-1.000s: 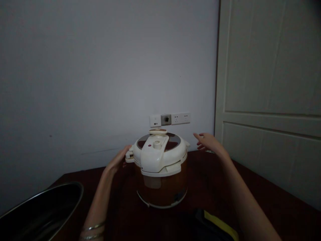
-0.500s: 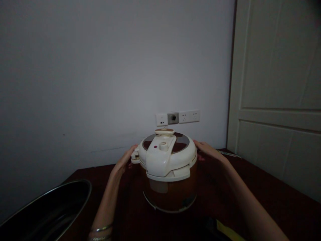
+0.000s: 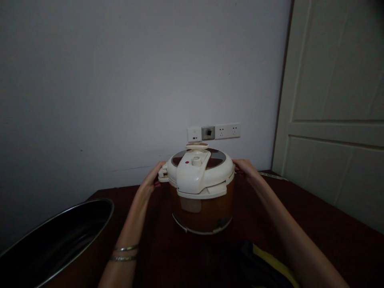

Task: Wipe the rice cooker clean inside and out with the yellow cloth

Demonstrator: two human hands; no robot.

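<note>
An electric pressure cooker (image 3: 201,208) with a white lid (image 3: 214,174) and a brown body stands upright on the dark red tabletop (image 3: 159,256). On its left side my left hand (image 3: 153,177) grips near the white side handle, the thumb along the top and the fingers curled underneath. My right hand (image 3: 243,166) holds the opposite side, its fingertips partly hidden behind the lid's edge. The lid is in place, with a knob and a small red dot on its white band.
A large dark pan (image 3: 102,224) with a shiny rim is at the lower left. Near my right forearm lies a black and yellow item (image 3: 271,262). Wall sockets (image 3: 222,132) are behind the cooker, and a white door (image 3: 333,160) is on the right.
The whole scene sits higher in the picture, as my head has tilted down slightly. Both hands stay on the cooker's sides; the cooker looks slightly smaller.
</note>
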